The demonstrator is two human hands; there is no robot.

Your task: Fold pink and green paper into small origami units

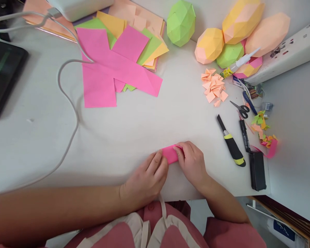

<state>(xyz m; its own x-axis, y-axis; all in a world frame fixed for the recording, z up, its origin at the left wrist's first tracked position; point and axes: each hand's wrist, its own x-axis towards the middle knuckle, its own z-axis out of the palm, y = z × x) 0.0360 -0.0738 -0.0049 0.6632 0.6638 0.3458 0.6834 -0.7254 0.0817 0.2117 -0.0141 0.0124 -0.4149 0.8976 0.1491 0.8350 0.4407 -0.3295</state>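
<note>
A small folded pink paper piece (170, 154) lies on the white table (134, 131) near its front edge. My left hand (146, 179) presses on the paper's left end with curled fingers. My right hand (192, 163) pinches its right end, fingers closed over the fold. Both hands touch the same piece, and part of the paper is hidden under my fingers.
Pink, green and orange paper sheets (113, 62) lie at the back. Folded paper polyhedra (229, 38) sit at the back right beside a glue tube (237, 63). Orange scraps (214, 86), scissors (240, 109), a utility knife (231, 141), a marker (245, 136) and a grey cable (67, 103) are nearby.
</note>
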